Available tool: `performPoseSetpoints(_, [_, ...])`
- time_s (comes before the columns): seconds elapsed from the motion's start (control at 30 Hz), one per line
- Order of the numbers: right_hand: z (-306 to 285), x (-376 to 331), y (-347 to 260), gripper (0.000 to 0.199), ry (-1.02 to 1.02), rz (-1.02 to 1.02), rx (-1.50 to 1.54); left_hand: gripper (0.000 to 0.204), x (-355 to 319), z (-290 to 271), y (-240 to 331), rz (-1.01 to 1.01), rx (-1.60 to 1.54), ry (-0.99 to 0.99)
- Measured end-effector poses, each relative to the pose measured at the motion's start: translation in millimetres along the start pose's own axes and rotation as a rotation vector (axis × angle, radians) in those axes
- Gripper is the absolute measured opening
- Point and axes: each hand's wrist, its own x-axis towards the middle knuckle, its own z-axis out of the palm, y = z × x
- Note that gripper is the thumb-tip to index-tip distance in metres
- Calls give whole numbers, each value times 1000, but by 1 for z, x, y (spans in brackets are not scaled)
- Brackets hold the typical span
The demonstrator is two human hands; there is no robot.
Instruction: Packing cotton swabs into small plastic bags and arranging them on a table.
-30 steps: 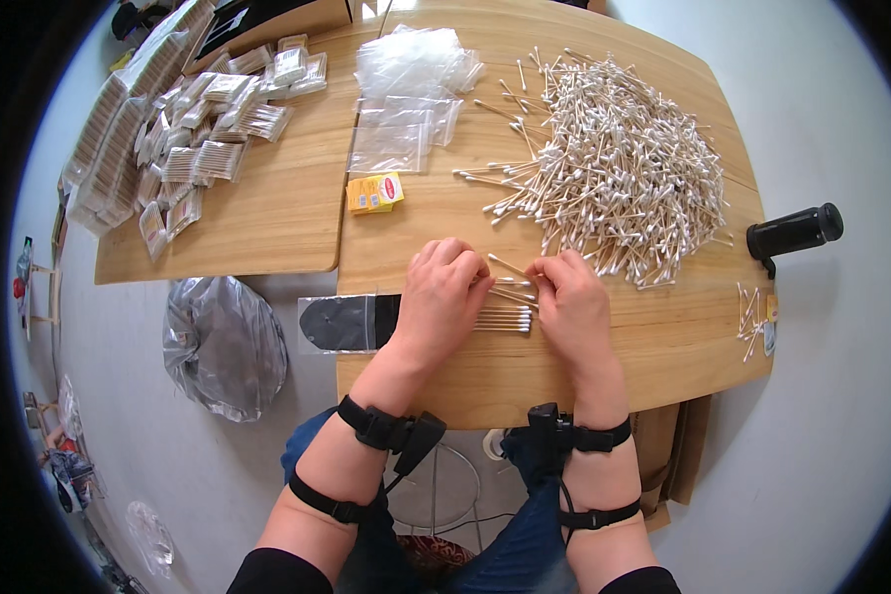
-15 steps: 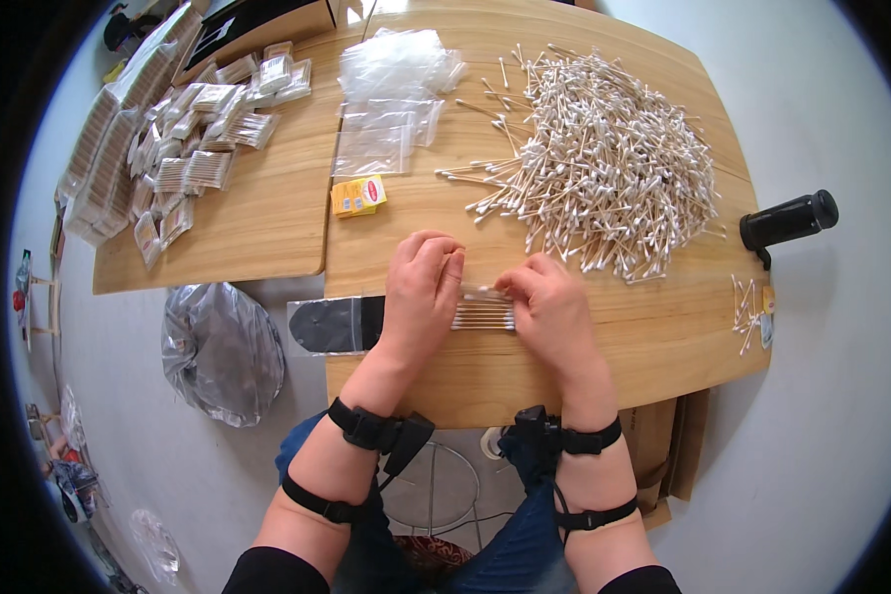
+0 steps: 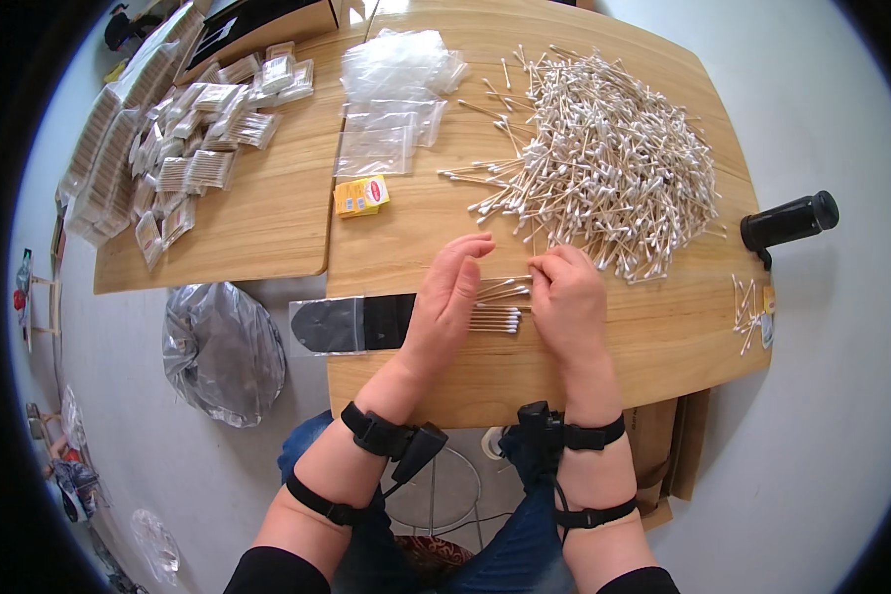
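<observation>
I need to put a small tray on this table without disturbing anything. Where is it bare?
Bare wood lies between the packed bags and the yellow box, and along the near edge right of the right hand. The cotton swab pile crowds the far right.

Wooden table, two tops butted together. Far left: stacked filled packets in rows. Centre back: heap of clear empty bags. Small yellow box just in front of them. Black cylinder at right edge. Crumpled grey plastic sack on floor, left.
</observation>
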Motion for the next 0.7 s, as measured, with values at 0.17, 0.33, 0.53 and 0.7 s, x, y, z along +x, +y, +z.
performPoseSetpoints(0.17, [1, 2, -2, 10, 10, 18, -56, 38, 0, -7, -4, 119, 286, -180])
performPoseSetpoints(0.33, [4, 2, 4, 12, 49, 45, -27, 46, 2, -9, 3, 101, 271, -286])
performPoseSetpoints(0.53, [-4, -1, 11, 14, 14, 71, 22, 26, -1, -6, 1, 127, 403, -203])
performPoseSetpoints(0.7, [-14, -1, 7, 11, -44, 47, 24, 19, -1, -7, 13, 219, 693, -173])
